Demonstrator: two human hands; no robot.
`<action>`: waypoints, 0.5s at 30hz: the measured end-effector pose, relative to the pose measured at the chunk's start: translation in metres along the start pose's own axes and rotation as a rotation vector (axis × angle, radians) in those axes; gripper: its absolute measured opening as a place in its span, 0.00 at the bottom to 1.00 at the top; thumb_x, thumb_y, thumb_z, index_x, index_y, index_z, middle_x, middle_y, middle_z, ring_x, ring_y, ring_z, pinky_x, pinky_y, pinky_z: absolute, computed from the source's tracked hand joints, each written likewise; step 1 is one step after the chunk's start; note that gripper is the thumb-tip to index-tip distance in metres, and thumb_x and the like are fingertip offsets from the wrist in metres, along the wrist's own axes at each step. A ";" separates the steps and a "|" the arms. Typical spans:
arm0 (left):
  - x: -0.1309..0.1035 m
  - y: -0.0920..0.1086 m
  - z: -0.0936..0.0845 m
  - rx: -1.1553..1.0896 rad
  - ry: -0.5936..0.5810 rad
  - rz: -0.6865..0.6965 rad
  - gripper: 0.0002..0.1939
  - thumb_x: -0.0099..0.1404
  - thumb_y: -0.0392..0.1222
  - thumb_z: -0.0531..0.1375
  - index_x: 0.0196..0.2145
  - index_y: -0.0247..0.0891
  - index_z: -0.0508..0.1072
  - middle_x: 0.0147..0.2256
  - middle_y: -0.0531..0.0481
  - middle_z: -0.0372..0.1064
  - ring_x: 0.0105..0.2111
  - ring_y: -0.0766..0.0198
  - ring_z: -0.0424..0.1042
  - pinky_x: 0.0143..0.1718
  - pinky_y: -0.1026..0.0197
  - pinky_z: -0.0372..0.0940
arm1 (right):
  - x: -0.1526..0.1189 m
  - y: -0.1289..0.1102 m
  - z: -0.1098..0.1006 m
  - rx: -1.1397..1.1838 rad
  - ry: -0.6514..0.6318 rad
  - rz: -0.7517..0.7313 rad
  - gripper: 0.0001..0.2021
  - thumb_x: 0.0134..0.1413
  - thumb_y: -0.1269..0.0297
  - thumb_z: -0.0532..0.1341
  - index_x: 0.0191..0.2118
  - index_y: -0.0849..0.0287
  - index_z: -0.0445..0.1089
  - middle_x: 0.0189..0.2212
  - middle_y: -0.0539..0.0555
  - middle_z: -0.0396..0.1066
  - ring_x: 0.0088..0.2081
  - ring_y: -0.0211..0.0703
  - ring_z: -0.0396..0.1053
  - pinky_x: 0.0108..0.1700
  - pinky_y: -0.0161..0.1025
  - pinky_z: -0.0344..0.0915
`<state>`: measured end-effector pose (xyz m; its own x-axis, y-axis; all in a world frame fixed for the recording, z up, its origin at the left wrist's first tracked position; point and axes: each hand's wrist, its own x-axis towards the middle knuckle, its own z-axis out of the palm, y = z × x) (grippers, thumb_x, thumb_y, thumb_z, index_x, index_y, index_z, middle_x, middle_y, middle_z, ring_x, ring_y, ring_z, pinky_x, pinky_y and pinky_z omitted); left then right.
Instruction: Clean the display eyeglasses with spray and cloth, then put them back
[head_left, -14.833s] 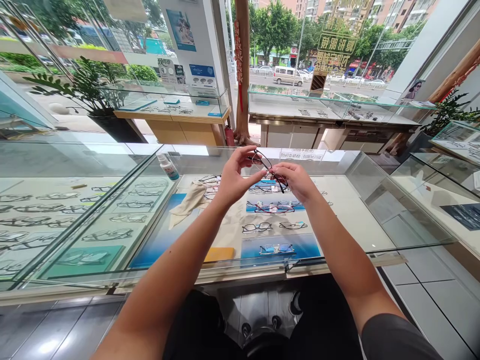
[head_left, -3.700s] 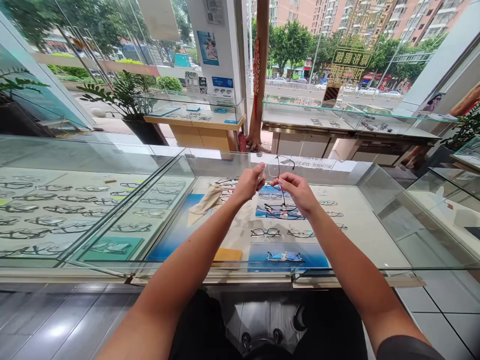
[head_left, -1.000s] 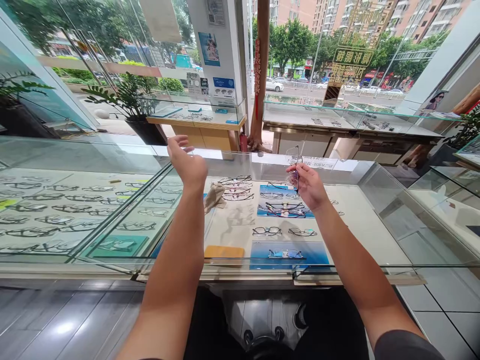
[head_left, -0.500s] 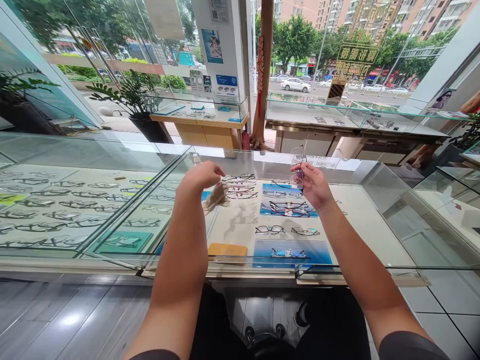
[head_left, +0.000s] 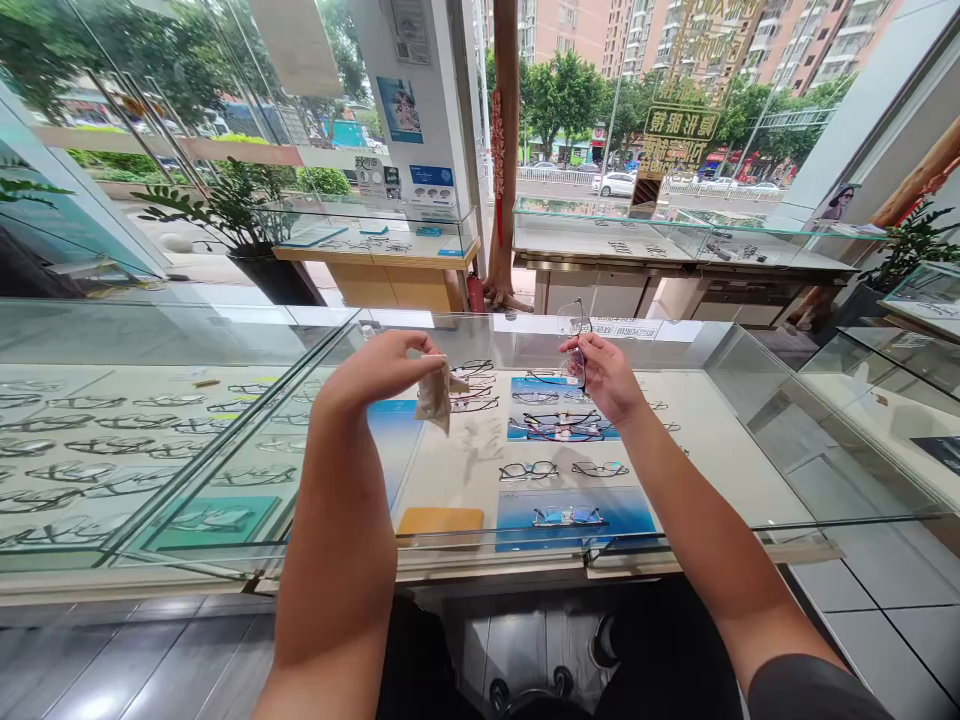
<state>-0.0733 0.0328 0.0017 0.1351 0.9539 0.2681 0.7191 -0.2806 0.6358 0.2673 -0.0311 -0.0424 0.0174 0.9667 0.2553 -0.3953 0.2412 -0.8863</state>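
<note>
Left hand (head_left: 375, 370): pinched shut, beige cloth (head_left: 433, 393) hanging from it. Right hand (head_left: 611, 378): fingers closed on eyeglasses (head_left: 572, 367), between two and three o'clock from cloth. Both items raised; not yet touching.

An optical shop — rows of eyeglass frames (head_left: 529, 470) fill the glass display case (head_left: 724, 455), and beyond that case stand further showcases (head_left: 585, 238), a lens placard (head_left: 433, 187) and reversed gold window lettering (head_left: 681, 122).

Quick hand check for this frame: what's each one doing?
Left hand: closed, pinching a beige cloth.
Right hand: closed, holding a pair of glasses by the fingertips.
</note>
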 end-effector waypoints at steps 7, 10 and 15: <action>-0.008 0.050 0.028 -0.562 0.009 0.148 0.11 0.66 0.50 0.63 0.40 0.43 0.69 0.34 0.50 0.69 0.32 0.60 0.69 0.33 0.59 0.69 | -0.002 -0.003 0.002 -0.019 -0.015 -0.005 0.19 0.48 0.47 0.79 0.34 0.53 0.76 0.40 0.53 0.81 0.33 0.38 0.64 0.37 0.40 0.65; -0.009 0.059 0.053 -0.719 -0.049 0.218 0.16 0.67 0.55 0.68 0.41 0.44 0.69 0.34 0.51 0.69 0.30 0.63 0.68 0.31 0.61 0.67 | -0.004 -0.003 0.003 -0.035 -0.052 0.012 0.19 0.49 0.46 0.79 0.34 0.53 0.76 0.40 0.53 0.81 0.33 0.39 0.64 0.37 0.40 0.64; -0.014 0.069 0.089 -0.775 -0.089 0.307 0.20 0.71 0.62 0.67 0.41 0.44 0.70 0.34 0.52 0.70 0.30 0.64 0.68 0.30 0.62 0.65 | -0.006 0.001 0.006 -0.048 -0.159 0.043 0.19 0.51 0.46 0.79 0.33 0.54 0.77 0.37 0.53 0.82 0.33 0.39 0.63 0.38 0.40 0.61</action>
<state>0.0348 0.0100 -0.0228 0.3253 0.8187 0.4731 -0.0267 -0.4922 0.8701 0.2617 -0.0370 -0.0427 -0.1454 0.9514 0.2716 -0.3479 0.2078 -0.9142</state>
